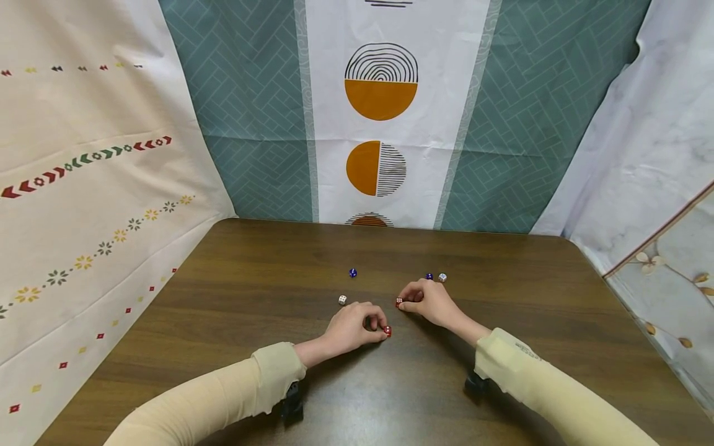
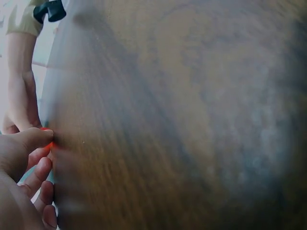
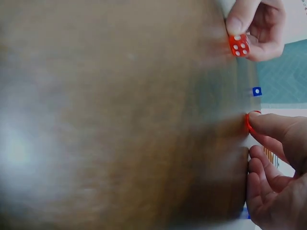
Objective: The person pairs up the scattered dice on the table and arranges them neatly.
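Near the middle of the brown table, my left hand [image 1: 352,327] pinches a red die [image 1: 387,331] between thumb and finger. That die shows its white pips clearly in the right wrist view [image 3: 239,45]. A little farther back and to the right, my right hand [image 1: 432,302] pinches a second red die [image 1: 398,301] at its left side. In the right wrist view its thumb covers most of the red die [image 3: 248,122]. Both dice are at the table surface, a short gap apart.
A white die [image 1: 343,300] lies just behind my left hand, and a blue die [image 1: 352,272] sits farther back. Beyond my right hand are another blue die [image 1: 429,276], partly hidden, and a white die [image 1: 442,277]. Patterned cloths hang around the table [image 1: 251,260].
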The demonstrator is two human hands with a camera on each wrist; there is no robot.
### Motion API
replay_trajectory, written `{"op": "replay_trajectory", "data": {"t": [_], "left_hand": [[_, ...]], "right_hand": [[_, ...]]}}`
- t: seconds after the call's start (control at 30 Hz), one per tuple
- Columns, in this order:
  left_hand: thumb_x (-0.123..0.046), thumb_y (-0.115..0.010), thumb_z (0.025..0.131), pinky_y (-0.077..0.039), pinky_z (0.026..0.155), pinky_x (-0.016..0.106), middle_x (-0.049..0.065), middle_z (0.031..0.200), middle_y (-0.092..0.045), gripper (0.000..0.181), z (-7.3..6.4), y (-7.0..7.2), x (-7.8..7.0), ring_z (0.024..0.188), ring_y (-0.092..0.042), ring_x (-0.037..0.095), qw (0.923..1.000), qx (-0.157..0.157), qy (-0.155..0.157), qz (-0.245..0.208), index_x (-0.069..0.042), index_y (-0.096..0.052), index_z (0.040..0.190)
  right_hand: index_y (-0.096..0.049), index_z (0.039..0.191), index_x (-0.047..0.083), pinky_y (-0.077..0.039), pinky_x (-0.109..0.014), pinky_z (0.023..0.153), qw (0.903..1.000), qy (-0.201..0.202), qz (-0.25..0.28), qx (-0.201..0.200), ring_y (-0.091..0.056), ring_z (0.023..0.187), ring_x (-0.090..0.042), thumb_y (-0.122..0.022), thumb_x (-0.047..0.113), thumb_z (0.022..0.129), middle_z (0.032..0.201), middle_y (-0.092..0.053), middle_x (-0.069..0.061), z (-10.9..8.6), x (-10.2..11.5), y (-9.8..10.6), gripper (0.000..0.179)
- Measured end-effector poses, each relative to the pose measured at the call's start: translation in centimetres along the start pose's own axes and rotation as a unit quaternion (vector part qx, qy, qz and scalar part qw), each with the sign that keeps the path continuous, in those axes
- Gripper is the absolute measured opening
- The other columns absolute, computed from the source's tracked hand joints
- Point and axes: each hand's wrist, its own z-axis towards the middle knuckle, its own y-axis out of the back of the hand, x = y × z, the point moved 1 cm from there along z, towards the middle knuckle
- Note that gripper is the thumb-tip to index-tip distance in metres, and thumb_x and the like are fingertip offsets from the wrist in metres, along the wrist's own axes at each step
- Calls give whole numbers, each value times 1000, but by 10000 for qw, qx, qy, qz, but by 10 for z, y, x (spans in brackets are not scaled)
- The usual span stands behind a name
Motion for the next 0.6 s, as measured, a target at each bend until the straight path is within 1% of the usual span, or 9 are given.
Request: {"op": "replay_trajectory", "data": {"t": [0.27, 0.43, 0.6], "left_hand": [[-32, -81, 80, -36, 60, 17, -9, 76, -60, 13, 1, -1, -1, 68, -48, 3, 10000, 13, 20, 40, -27, -69, 84], [-32, -81, 81, -35, 59, 17, -10, 75, -59, 13, 2, -1, -1, 67, -45, 1, 10000, -3, 13, 99, -28, -69, 84], [-32, -81, 81, -36, 58, 18, -10, 75, -59, 13, 2, -1, -1, 67, -45, 1, 10000, 3, 56, 73, -28, -69, 84]], "right_hand": [[-74, 91, 22, -44, -23, 68, 9999, -30, 98, -74, -53, 75, -9, -78, 23, 84, 83, -62, 3, -17, 3, -5, 8], [-73, 90, 21, -42, -22, 67, 9998, 46, 100, -155, -51, 74, -9, -79, 22, 83, 81, -60, 3, -26, 5, -7, 9], [-71, 89, 21, -42, -22, 65, 9999, 36, 124, -103, -50, 71, -8, -79, 20, 82, 80, -59, 3, -32, 6, -8, 11]]}}
